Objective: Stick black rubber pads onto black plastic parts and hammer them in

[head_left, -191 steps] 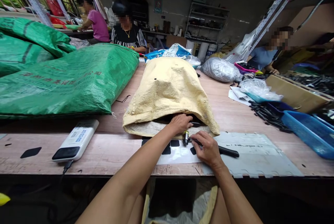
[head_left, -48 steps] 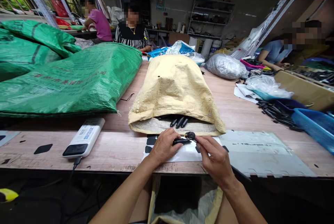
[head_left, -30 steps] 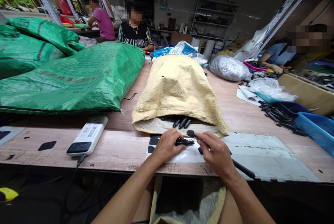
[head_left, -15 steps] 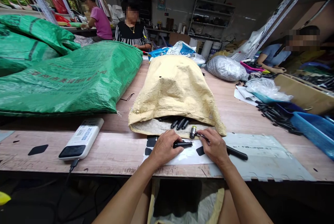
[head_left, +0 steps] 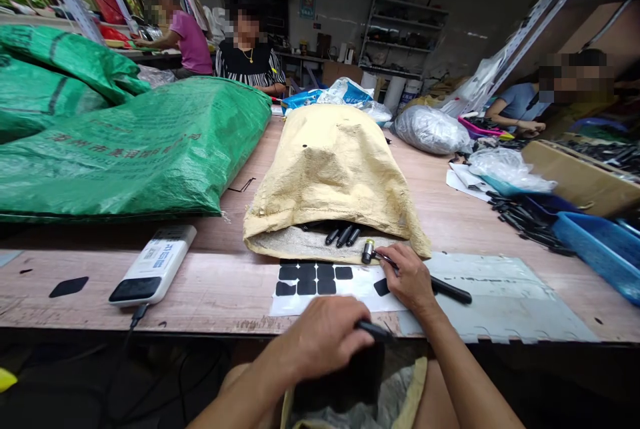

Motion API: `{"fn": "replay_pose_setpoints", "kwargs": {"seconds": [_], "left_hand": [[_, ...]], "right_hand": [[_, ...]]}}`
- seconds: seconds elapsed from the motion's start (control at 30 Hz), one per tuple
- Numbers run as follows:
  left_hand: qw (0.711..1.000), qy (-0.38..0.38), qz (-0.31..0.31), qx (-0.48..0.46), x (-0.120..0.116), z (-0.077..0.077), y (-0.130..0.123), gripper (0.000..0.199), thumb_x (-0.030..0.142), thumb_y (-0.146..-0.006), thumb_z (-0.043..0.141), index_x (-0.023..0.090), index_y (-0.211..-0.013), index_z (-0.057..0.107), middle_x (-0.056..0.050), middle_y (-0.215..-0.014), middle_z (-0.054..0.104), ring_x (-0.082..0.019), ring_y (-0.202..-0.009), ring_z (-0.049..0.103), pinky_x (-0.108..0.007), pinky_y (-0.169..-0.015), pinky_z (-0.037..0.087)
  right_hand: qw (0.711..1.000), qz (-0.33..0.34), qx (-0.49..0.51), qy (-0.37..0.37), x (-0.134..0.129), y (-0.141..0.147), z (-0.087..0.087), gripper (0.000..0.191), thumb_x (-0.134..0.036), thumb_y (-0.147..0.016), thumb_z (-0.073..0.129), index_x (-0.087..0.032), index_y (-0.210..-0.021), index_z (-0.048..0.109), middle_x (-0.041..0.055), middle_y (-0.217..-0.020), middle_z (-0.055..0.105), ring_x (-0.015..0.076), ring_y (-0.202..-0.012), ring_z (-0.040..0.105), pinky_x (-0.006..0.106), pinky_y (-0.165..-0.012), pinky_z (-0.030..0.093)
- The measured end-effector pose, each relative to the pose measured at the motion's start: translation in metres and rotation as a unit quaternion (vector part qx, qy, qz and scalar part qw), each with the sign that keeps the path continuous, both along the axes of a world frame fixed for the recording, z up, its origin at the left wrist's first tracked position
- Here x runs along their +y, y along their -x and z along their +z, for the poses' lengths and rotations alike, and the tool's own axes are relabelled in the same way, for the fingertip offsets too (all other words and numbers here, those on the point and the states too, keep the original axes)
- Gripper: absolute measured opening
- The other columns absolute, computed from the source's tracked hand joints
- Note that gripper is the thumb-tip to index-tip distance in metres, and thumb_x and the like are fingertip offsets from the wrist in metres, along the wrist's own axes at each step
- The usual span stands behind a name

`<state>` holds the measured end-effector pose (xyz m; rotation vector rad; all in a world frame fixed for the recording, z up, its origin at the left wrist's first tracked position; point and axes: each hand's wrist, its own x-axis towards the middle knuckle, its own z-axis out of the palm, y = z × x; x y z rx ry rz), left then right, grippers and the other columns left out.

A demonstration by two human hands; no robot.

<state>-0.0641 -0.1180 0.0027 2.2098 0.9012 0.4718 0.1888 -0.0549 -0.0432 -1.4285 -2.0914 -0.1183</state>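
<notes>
My left hand (head_left: 327, 335) is closed around a slim black cylindrical part (head_left: 376, 331) and hovers at the table's front edge, above an open sack (head_left: 417, 385) in my lap. Gripped in my right hand (head_left: 411, 277) is a small hammer (head_left: 453, 290); its head has a yellowish end and its black handle points right. The hammer's head lies by the mouth of a tan woven sack (head_left: 340, 162), where several black cylindrical parts (head_left: 344, 236) show. Between my hands and that sack lies a white sheet (head_left: 357, 290) with black rounded patches (head_left: 307, 280).
Full green sacks (head_left: 150, 149) lie at the left, with a white power bank (head_left: 153, 265) and cable in front. A blue basket (head_left: 595, 242) and loose black parts (head_left: 525, 222) are at the right. Co-workers sit behind and to the right.
My left hand has pulled back from the white sheet toward me with the black part, uncovering the patches there. My right hand with the hammer stays almost in place.
</notes>
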Motion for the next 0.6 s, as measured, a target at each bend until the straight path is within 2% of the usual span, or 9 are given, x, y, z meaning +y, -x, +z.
{"fn": "replay_pose_setpoints", "kwargs": {"seconds": [0.07, 0.13, 0.2, 0.3, 0.4, 0.47, 0.5, 0.53, 0.6], "left_hand": [[0.997, 0.051, -0.061, 0.026, -0.025, -0.004, -0.004, 0.015, 0.036, -0.088, 0.066, 0.029, -0.1, 0.068, 0.001, -0.094, 0.073, -0.019, -0.086, 0.067, -0.027, -0.073, 0.046], [0.991, 0.084, -0.075, 0.07, -0.044, -0.02, -0.009, 0.018, 0.036, -0.083, 0.068, 0.029, -0.1, 0.069, -0.001, -0.096, 0.075, -0.024, -0.09, 0.069, -0.03, -0.076, 0.049], [0.985, 0.107, -0.039, 0.129, -0.053, -0.045, -0.016, 0.02, 0.032, -0.083, 0.065, 0.026, -0.101, 0.07, -0.007, -0.101, 0.075, -0.03, -0.096, 0.07, -0.038, -0.082, 0.051], [0.963, 0.162, 0.016, 0.213, -0.055, -0.086, -0.024, 0.027, 0.023, -0.085, 0.055, 0.02, -0.107, 0.07, -0.016, -0.106, 0.074, -0.036, -0.1, 0.07, -0.045, -0.082, 0.054], [0.945, 0.209, 0.031, 0.248, -0.054, -0.115, -0.029, 0.043, 0.014, -0.082, 0.054, 0.023, -0.121, 0.066, -0.014, -0.115, 0.073, -0.034, -0.106, 0.069, -0.044, -0.086, 0.055], [0.94, 0.219, 0.03, 0.258, -0.055, -0.12, -0.031, 0.049, 0.011, -0.081, 0.054, 0.027, -0.126, 0.065, -0.012, -0.117, 0.072, -0.032, -0.109, 0.068, -0.043, -0.09, 0.054], [0.939, 0.218, 0.027, 0.263, -0.056, -0.116, -0.031, 0.048, 0.012, -0.081, 0.054, 0.026, -0.126, 0.065, -0.012, -0.116, 0.073, -0.032, -0.109, 0.068, -0.043, -0.091, 0.054], [0.941, 0.212, 0.019, 0.263, -0.057, -0.109, -0.03, 0.046, 0.015, -0.082, 0.055, 0.024, -0.125, 0.067, -0.013, -0.115, 0.073, -0.033, -0.108, 0.068, -0.043, -0.09, 0.054], [0.951, 0.193, -0.022, 0.241, -0.054, -0.082, -0.027, 0.041, 0.023, -0.08, 0.061, 0.021, -0.12, 0.07, -0.015, -0.111, 0.074, -0.034, -0.103, 0.069, -0.044, -0.086, 0.054]], "right_hand": [[1.0, -0.001, 0.0, -0.003, 0.0, 0.0, -0.001, 0.025, -0.018, -0.09, 0.053, -0.025, -0.11, 0.067, 0.0046, -0.096, 0.065, 0.0216, -0.093, 0.058, 0.036, -0.085, 0.048], [1.0, 0.0, 0.001, -0.005, 0.001, -0.001, -0.001, 0.025, -0.018, -0.089, 0.053, -0.024, -0.109, 0.067, 0.0047, -0.096, 0.065, 0.0218, -0.093, 0.058, 0.036, -0.085, 0.048], [1.0, 0.001, 0.002, -0.004, 0.001, -0.001, -0.001, 0.025, -0.018, -0.089, 0.054, -0.024, -0.109, 0.067, 0.0047, -0.096, 0.065, 0.0219, -0.093, 0.058, 0.037, -0.084, 0.048], [1.0, -0.002, 0.005, -0.004, 0.001, 0.0, 0.0, 0.025, -0.017, -0.089, 0.054, -0.024, -0.108, 0.067, 0.0046, -0.095, 0.065, 0.022, -0.093, 0.058, 0.036, -0.084, 0.048], [1.0, 0.0, 0.008, -0.002, 0.0, 0.001, 0.001, 0.025, -0.016, -0.089, 0.054, -0.024, -0.108, 0.067, 0.0045, -0.095, 0.065, 0.0219, -0.093, 0.057, 0.036, -0.084, 0.048], [1.0, 0.002, 0.009, -0.001, 0.0, 0.001, 0.001, 0.025, -0.016, -0.089, 0.054, -0.024, -0.109, 0.066, 0.0045, -0.095, 0.065, 0.0219, -0.093, 0.057, 0.036, -0.085, 0.048], [1.0, 0.003, 0.009, 0.0, 0.0, 0.001, 0.0, 0.025, -0.016, -0.089, 0.054, -0.024, -0.109, 0.066, 0.0046, -0.095, 0.064, 0.0218, -0.093, 0.057, 0.037, -0.085, 0.048], [1.0, 0.004, 0.008, 0.0, 0.001, 0.0, 0.0, 0.025, -0.016, -0.089, 0.054, -0.024, -0.109, 0.066, 0.0046, -0.095, 0.064, 0.0218, -0.093, 0.057, 0.037, -0.085, 0.048], [1.0, 0.003, 0.006, 0.001, 0.001, 0.0, 0.0, 0.025, -0.016, -0.089, 0.054, -0.024, -0.109, 0.066, 0.0047, -0.095, 0.064, 0.0218, -0.092, 0.057, 0.037, -0.085, 0.048]]}}
